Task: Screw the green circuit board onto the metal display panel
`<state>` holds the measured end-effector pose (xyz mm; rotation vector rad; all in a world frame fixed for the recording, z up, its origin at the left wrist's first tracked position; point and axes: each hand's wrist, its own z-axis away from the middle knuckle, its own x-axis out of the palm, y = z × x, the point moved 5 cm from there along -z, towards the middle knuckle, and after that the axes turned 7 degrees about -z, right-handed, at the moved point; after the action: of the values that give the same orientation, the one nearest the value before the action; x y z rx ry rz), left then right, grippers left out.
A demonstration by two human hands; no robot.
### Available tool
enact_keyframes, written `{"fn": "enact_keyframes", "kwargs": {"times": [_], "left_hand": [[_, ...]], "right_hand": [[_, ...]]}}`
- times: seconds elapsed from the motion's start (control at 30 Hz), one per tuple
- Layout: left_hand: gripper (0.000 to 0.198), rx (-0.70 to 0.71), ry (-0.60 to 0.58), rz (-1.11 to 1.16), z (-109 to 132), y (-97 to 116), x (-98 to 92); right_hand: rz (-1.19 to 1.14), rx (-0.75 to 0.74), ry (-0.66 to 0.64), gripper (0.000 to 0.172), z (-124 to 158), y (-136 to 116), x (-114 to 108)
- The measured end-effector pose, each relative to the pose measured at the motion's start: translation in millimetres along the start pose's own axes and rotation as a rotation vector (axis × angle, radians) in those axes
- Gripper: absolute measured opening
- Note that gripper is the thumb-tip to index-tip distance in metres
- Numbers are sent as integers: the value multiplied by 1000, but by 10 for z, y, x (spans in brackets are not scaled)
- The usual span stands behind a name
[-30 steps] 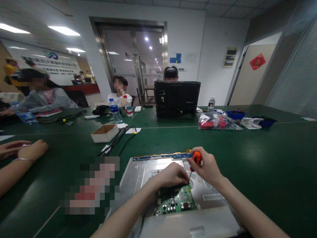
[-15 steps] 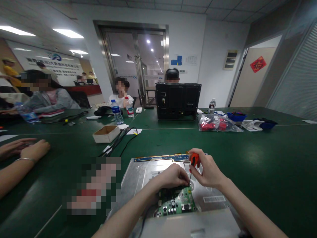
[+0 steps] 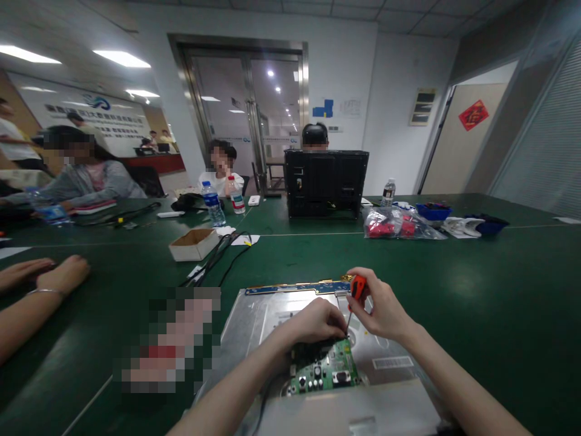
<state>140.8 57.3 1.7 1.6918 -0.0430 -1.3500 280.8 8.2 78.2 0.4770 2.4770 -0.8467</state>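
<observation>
My right hand [image 3: 381,306] is closed round the orange and black handle of a screwdriver [image 3: 358,286]. Its thin shaft points down, leaning a little, to the far right corner of a green circuit board [image 3: 324,369]. Close by the tip, the fingers of my left hand [image 3: 318,321] are curled and pressed together; what they pinch, if anything, is hidden. The board lies on a silver metal panel [image 3: 245,321], and my left hand covers its far left part. A narrow blue circuit strip [image 3: 290,289] runs along the panel's far edge.
Black cables [image 3: 222,257] and an open cardboard box [image 3: 194,244] lie beyond the panel to the left. A co-worker's hands [image 3: 59,275] rest at the far left. Farther back stand a black monitor [image 3: 327,184], bottles [image 3: 212,203] and a plastic bag with red items [image 3: 399,225].
The screwdriver's handle has tilted slightly to the right, and my right hand has shifted up a little with it. My left hand stays nearly in place.
</observation>
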Motion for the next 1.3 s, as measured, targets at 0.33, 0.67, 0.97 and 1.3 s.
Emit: {"fn": "enact_keyframes", "kwargs": {"times": [0.33, 0.67, 0.97, 1.3], "left_hand": [[12, 18, 2, 19, -1, 1, 13], [15, 21, 4, 7, -7, 27, 5], [13, 9, -17, 2, 11, 62, -10], [18, 6, -9, -3, 16, 79, -2]], "right_hand": [[24, 3, -13, 36, 14, 7, 14], [34, 19, -7, 43, 30, 47, 37], [66, -51, 22, 48, 29, 53, 40], [16, -79, 30, 39, -4, -80, -3]]}}
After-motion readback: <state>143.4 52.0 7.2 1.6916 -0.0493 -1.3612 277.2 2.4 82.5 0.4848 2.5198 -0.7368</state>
